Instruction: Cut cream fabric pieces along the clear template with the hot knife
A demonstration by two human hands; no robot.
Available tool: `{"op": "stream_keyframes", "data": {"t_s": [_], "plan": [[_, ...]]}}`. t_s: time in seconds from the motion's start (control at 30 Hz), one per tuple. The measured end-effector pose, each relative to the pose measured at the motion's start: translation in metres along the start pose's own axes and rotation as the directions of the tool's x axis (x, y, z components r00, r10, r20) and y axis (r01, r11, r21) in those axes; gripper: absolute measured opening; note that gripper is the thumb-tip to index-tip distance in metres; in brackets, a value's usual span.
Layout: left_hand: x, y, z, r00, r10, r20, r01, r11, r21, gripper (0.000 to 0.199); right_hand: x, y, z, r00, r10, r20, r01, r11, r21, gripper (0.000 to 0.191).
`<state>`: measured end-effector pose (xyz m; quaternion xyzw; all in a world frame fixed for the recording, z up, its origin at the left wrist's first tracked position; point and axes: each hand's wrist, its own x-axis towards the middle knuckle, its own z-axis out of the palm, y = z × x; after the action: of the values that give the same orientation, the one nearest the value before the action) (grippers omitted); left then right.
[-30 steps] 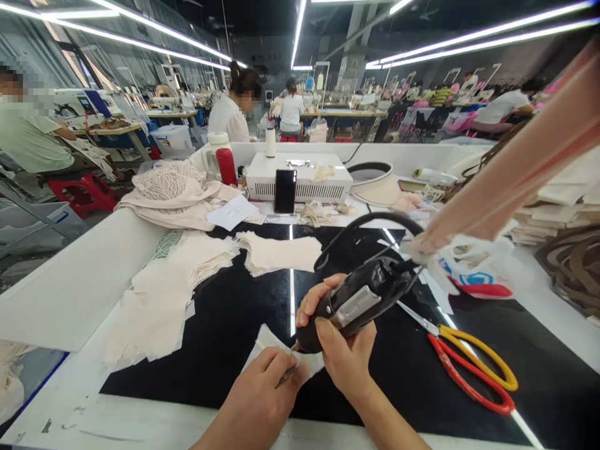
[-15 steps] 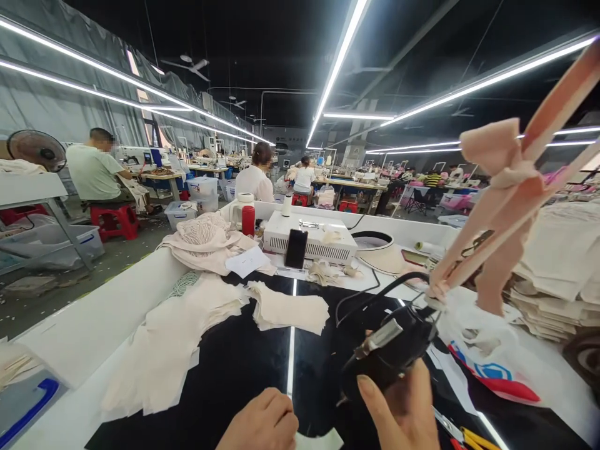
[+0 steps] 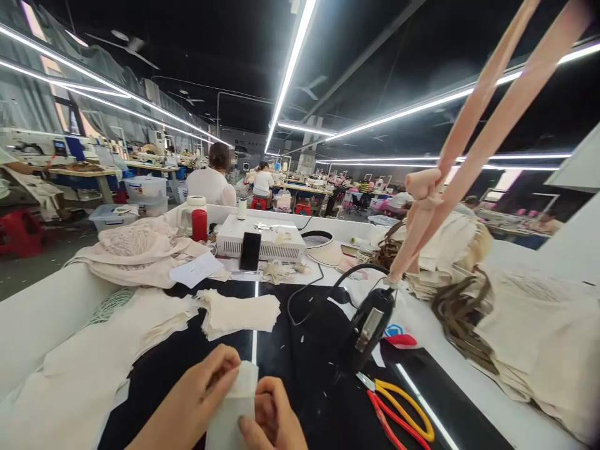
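Observation:
Low in the head view, a narrow pale fabric piece is held between my two hands. My left hand pinches its left edge near the top, fingers closed. On the opposite edge my right hand has thumb and curled fingers closed on it. Right of my hands, a black corded hand tool with a metal plate hangs from a knotted pink fabric band. Scissors with one yellow and one red handle lie beside it. Beyond my hands is a small stack of cream fabric pieces.
A longer cream fabric pile covers the left side. At the back stand a white vented box, a phone and a red bottle. More cloth is heaped at right. Co-workers sit farther off.
My right hand has let go of the black tool and come left to the fabric piece, now held in both hands. The tool hangs from its band. The view has turned right.

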<state>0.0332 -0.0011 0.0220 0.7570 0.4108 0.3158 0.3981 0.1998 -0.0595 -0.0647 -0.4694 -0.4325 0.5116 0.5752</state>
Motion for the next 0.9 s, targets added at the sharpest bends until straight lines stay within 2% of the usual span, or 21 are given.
{"op": "stream_keyframes", "data": {"t_s": [0.07, 0.17, 0.3, 0.4, 0.5, 0.7, 0.9], "plan": [[0.005, 0.003, -0.005, 0.994, -0.083, -0.074, 0.068, 0.979, -0.194, 0.036, 0.013, -0.01, 0.01, 0.993, 0.031, 0.113, -0.042, 0.994, 0.103, 0.063], [0.009, -0.001, -0.012, 0.966, -0.209, -0.155, 0.135, 0.911, -0.389, 0.055, 0.032, -0.035, 0.018, 0.98, 0.032, 0.197, -0.04, 0.999, 0.035, 0.06], [0.018, -0.012, -0.021, 0.925, -0.377, -0.051, 0.28, 0.764, -0.582, 0.076, 0.056, -0.06, 0.021, 0.978, -0.022, 0.206, 0.038, 0.996, -0.076, 0.056], [0.028, -0.016, -0.027, 0.88, -0.475, -0.018, 0.349, 0.672, -0.653, 0.08, 0.075, -0.067, 0.022, 0.977, -0.036, 0.212, 0.071, 0.984, -0.161, 0.05], [0.039, -0.017, -0.033, 0.877, -0.468, -0.11, 0.288, 0.694, -0.66, 0.073, 0.092, -0.069, 0.019, 0.976, -0.03, 0.218, 0.082, 0.969, -0.234, 0.046], [0.047, -0.023, -0.039, 0.915, -0.341, -0.218, 0.2, 0.849, -0.488, 0.062, 0.113, -0.066, 0.002, 0.981, -0.029, 0.194, 0.091, 0.943, -0.319, 0.037], [0.061, -0.039, -0.04, 0.904, -0.293, -0.312, 0.175, 0.918, -0.356, 0.055, 0.135, -0.064, -0.025, 0.988, -0.049, 0.147, 0.095, 0.941, -0.324, 0.043]]}}
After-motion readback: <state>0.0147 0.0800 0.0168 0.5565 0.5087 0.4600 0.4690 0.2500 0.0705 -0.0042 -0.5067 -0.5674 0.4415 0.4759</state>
